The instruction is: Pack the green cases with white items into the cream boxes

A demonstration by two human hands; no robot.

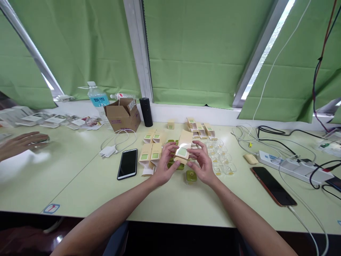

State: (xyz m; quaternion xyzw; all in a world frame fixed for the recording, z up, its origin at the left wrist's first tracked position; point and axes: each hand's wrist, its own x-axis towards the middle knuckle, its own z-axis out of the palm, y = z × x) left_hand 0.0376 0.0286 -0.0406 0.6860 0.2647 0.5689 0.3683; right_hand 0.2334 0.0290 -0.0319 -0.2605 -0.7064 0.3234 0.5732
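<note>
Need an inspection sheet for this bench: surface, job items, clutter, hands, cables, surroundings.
Surface: pale yellow-green tabletop, seam at left.
Job items: small tan cardboard box in hand; similar tan boxes left and behind; small green-lidded container in front; clear plastic containers right.
Clutter: white-edged black-screened phone left; brown cardboard carton behind.
Hands: bare left hand and right hand, fingers on the box's opposite sides.
Cables: black cables tangled near white power strip.
Surroundings: green fabric blinds; co-worker's hand far left.

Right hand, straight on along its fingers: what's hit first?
The right hand would first push into the small box, which it appears to touch. Past that, probably the left hand on the box's other side; depth is unclear.
</note>
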